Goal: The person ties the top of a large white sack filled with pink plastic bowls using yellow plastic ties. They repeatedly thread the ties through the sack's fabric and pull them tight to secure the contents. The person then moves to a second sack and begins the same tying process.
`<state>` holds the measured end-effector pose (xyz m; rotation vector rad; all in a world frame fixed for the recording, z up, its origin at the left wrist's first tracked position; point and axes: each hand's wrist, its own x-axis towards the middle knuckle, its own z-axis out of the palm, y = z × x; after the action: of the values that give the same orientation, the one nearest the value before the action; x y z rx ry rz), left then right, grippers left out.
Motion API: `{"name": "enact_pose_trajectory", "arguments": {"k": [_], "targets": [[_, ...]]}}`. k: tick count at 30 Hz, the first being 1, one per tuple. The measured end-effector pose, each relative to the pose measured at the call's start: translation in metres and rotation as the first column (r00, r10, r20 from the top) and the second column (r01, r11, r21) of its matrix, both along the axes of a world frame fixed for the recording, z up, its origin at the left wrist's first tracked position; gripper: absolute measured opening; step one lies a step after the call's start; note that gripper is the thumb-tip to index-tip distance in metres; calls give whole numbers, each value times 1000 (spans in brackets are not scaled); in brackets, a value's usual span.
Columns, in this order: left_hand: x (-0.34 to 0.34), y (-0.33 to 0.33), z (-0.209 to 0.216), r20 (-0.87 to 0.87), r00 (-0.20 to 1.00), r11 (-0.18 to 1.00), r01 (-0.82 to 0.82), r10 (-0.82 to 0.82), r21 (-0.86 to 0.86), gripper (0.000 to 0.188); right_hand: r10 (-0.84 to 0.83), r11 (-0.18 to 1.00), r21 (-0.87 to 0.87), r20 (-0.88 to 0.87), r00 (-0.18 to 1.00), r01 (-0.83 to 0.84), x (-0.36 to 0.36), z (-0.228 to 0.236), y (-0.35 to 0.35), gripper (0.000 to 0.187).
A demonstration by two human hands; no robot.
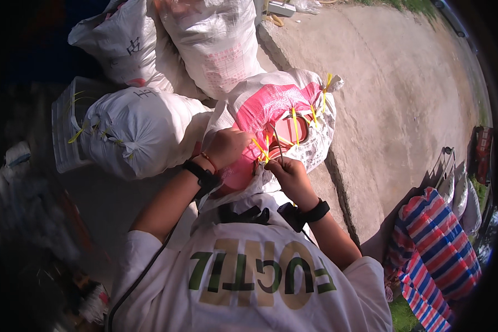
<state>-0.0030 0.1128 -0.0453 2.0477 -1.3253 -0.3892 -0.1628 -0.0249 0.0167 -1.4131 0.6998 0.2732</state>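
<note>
A full white woven sack with a pink band [265, 102] stands right in front of me. Yellow plastic strips [295, 126] lace its mouth, and round red pieces [289, 130] show through the gap. My left hand [228, 147] is closed at the mouth's left side, pinching the end of a yellow strip. At the near edge of the mouth, my right hand [292, 178] is closed around a thin, dark, curved metal hook [278, 143]. The hook's tip points up over the opening, close to the strips. Fingers partly hide the near rim.
A tied white sack [144, 130] lies on the left, beside a clear plastic bin [66, 124]. Two more upright sacks [130, 50] [210, 47] stand behind. Concrete ground [393, 99] with a long crack stretches right. A red, white and blue striped sheet [434, 249] lies at lower right.
</note>
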Motion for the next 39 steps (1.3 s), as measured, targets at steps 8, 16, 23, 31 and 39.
{"name": "enact_pose_trajectory", "arguments": {"k": [8, 16, 23, 31, 39], "targets": [[-14, -21, 2, -646, 711, 957, -264, 279, 123, 24, 161, 783, -601, -54, 986, -161, 33, -42, -20, 24], [-18, -24, -4, -447, 829, 942, -294, 337, 165, 21, 206, 741, -644, -54, 977, -192, 45, -48, -7, 23], [-19, -24, -10, -114, 982, 987, -154, 148, -44, 17, -127, 953, 250, -188, 974, 173, 33, -40, -20, 14], [-26, -19, -16, -252, 953, 985, -171, 168, 7, 18, -161, 978, -131, 13, 987, 161, 38, -46, 2, 12], [-28, -13, -19, -201, 963, 983, -182, 180, 9, 23, -153, 988, -39, -35, 988, 152, 49, -59, -12, 12]]}}
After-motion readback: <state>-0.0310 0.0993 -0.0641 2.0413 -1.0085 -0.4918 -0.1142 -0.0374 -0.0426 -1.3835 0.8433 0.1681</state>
